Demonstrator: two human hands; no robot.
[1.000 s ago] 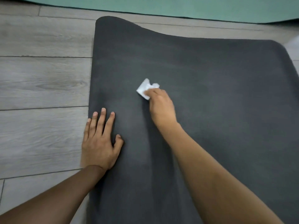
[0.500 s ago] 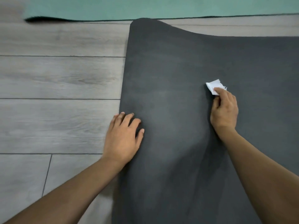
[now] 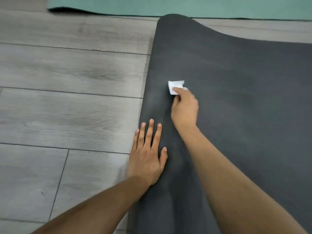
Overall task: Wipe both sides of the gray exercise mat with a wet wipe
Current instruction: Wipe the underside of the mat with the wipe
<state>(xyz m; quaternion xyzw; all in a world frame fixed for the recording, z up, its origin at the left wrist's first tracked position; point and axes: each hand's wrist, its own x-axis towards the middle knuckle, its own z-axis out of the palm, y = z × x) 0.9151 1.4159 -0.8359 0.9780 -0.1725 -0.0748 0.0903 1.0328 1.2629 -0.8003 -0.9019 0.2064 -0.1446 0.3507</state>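
Gray mat (image 3: pixel 236 107) lies flat on a gray wood-plank floor (image 3: pixel 67 107), filling the right half of the head view; its far left corner is rounded and reaches almost to the edge of a green mat (image 3: pixel 168 5) spread across the top of the view. Right hand (image 3: pixel 184 108) is on the gray mat, near its left edge, fingers curled and pinching a small folded white wipe (image 3: pixel 175 86) against the mat surface; the wipe sticks out beyond the fingertips (hand slightly blurred, so exact finger placement under the wipe cannot be told). Left hand (image 3: pixel 147 154) rests palm down with fingers straight and slightly spread, holding nothing; it straddles the mat's left edge, with the thumb and most fingers on the mat and the little-finger side over the floor. The two hands are near each other, not touching, the right one farther from the body. Both forearms are bare.
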